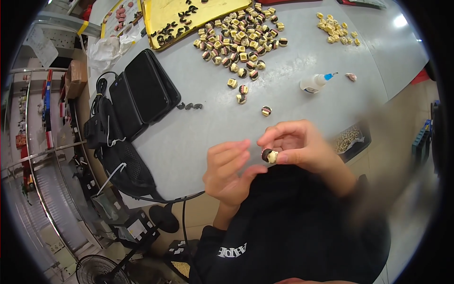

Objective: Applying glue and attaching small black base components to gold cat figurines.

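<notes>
Between thumb and fingers, my right hand pinches a small black, cream and pink piece over the near table edge. My left hand is just left of it, thumb and fingers apart, with nothing visible in it. One similar piece lies on the table beyond my hands. Farther off spreads a big pile of such pieces. A white squeeze bottle with a blue needle tip lies to the right, beside a small pinkish bit.
Small cream parts sit at the far right. A yellow board holds black curved parts, and several more lie near a black folding device. A grey bin of small bits stands by the table's right edge. A fan is at lower left.
</notes>
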The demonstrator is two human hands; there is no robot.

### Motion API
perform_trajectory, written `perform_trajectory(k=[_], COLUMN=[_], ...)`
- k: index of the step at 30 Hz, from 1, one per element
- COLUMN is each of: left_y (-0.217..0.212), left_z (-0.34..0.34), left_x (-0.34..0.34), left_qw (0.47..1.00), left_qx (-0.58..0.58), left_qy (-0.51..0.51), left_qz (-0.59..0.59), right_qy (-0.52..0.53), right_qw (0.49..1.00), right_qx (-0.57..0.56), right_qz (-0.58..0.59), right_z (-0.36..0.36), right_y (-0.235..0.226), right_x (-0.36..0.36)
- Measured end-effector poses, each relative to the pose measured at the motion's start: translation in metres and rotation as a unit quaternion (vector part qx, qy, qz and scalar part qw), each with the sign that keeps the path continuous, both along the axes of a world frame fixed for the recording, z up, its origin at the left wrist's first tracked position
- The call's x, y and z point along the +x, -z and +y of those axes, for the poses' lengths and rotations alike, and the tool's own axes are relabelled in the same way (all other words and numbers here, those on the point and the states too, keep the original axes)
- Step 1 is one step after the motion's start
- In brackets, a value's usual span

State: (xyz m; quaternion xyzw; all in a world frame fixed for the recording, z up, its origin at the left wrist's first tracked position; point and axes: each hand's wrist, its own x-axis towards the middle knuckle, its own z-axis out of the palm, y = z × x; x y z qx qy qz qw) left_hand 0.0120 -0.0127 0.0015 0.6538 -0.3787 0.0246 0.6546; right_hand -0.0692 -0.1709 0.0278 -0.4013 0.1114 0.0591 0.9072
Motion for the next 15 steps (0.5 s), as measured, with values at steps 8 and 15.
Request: perform_trajectory(k=[8, 15], left_y=[0.007, 0.005], left_z=[-0.001, 0.003], left_x=[0.003, 0.001], left_qw=[0.994, 0.995], left_qx=[-0.086, -0.080], left_qy=[-0.058, -0.035], left_qz=[0.027, 0.058], right_qy=[0.050, 0.097], right_qw=[0.983, 0.970], right_qx=[0.155, 0.216], right_qz=[-0.085, -0.052], right_z=[0.011, 0.014], right_y=[0.023, 0.012], right_x=[0.003, 0.004])
